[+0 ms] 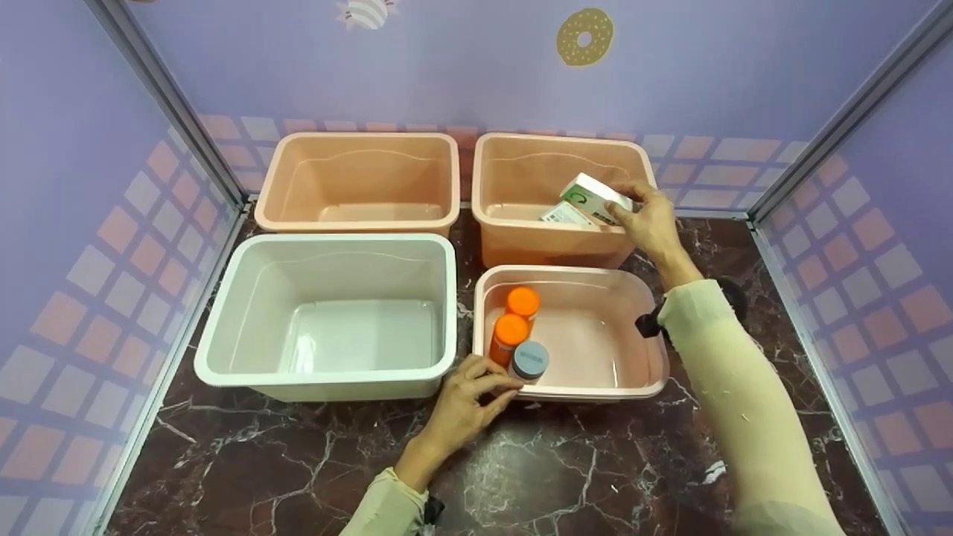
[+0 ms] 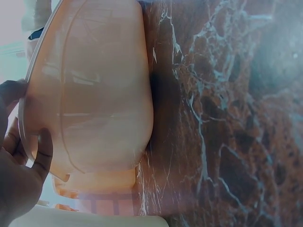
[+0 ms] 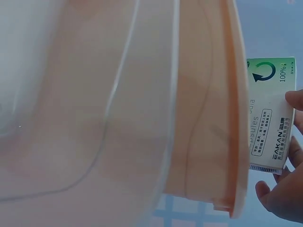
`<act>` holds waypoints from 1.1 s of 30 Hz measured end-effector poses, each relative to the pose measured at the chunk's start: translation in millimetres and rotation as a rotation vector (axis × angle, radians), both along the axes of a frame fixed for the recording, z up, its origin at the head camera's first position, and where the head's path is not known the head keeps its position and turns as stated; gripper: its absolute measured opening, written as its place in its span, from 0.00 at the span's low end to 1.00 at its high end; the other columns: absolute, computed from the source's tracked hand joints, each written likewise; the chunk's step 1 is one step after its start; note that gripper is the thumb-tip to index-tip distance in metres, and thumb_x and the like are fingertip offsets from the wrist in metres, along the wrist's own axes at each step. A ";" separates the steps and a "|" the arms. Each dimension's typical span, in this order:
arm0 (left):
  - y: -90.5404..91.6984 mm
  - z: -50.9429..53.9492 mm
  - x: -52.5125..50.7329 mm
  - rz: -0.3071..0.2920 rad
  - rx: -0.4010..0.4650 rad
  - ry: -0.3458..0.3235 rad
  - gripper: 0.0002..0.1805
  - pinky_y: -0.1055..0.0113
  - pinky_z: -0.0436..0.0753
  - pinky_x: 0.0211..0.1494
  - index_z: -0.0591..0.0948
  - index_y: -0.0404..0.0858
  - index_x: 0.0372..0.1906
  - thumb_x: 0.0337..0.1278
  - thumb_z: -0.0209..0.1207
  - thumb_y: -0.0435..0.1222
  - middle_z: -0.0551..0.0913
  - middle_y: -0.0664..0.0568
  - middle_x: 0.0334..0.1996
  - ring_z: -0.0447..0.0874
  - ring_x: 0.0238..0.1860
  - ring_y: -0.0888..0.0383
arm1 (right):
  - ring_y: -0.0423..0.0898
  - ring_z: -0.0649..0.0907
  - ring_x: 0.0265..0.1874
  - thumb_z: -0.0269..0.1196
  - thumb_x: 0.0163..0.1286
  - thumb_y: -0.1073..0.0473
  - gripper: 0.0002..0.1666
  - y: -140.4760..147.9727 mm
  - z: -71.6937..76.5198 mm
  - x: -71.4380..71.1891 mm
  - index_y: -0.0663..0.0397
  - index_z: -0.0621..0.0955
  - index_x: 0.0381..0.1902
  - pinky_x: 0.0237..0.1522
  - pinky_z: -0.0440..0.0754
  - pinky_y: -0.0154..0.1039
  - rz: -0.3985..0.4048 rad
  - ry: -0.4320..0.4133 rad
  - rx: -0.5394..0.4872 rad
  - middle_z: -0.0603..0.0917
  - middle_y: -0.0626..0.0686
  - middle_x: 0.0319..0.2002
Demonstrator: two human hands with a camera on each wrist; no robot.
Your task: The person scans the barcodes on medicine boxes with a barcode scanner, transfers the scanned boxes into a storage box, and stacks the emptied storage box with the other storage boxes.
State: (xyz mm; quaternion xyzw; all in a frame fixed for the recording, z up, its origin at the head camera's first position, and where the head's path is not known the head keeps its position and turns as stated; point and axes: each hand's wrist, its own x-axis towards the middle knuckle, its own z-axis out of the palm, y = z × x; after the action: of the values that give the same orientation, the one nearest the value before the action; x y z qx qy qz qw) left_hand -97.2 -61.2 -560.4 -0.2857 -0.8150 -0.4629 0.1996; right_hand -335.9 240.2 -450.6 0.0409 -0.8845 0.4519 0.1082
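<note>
Right hand (image 1: 649, 217) pinches white-green box (image 1: 590, 196) | left hand (image 1: 467, 394) grips pink tub (image 1: 595, 391) at rim | best to lower gently (second box (image 1: 564, 215) lies just below)

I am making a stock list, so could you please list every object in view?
Rear tubs: 2, orange, at the back
White tub: 1, white, front left
Pink tub: 1, pale pink, front right
Orange-capped bottles: 2, orange, in pink tub
Grey-capped bottle: 1, grey cap, beside them
Held box: 1, white-green, in right hand
Other box: 1, white, in right rear tub
Table: 1, dark marbled, underneath
Walls: 3, purple, back and sides
Strips: several, grey, wall edges
Sleeves: 2, pale yellow, on forearms
Wrist devices: 2, black, one per arm
Left hand: 1, gripping pink tub's rim
Right hand: 1, gripping held box
</note>
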 end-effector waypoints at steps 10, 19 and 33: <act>0.2 0.8 -0.7 -0.006 0.000 0.015 0.07 0.68 0.77 0.48 0.90 0.47 0.40 0.54 0.71 0.37 0.84 0.59 0.36 0.77 0.42 0.60 | 0.51 0.82 0.54 0.65 0.66 0.63 0.19 1.5 -8.9 -1.4 0.61 0.83 0.54 0.51 0.76 0.31 0.041 -0.044 0.017 0.85 0.62 0.53; -0.2 1.9 0.1 -0.006 -0.015 0.003 0.08 0.67 0.77 0.48 0.90 0.47 0.40 0.53 0.71 0.37 0.84 0.58 0.36 0.77 0.43 0.60 | 0.51 0.81 0.49 0.65 0.65 0.65 0.18 0.4 -11.0 -4.5 0.63 0.83 0.54 0.45 0.73 0.27 0.065 -0.029 0.057 0.85 0.63 0.52; -0.2 1.8 0.9 0.004 -0.015 -0.008 0.07 0.66 0.78 0.51 0.90 0.47 0.40 0.54 0.71 0.37 0.84 0.58 0.36 0.78 0.44 0.60 | 0.60 0.78 0.56 0.64 0.64 0.63 0.21 1.2 -12.6 2.5 0.63 0.83 0.54 0.61 0.71 0.53 0.062 -0.018 0.039 0.85 0.64 0.53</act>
State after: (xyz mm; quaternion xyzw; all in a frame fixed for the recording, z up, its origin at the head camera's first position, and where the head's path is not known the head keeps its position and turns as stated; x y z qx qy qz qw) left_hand -96.3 -61.4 -558.6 -0.2837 -0.8198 -0.4575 0.1952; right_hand -333.4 241.4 -463.2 0.0665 -0.8923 0.4383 0.0854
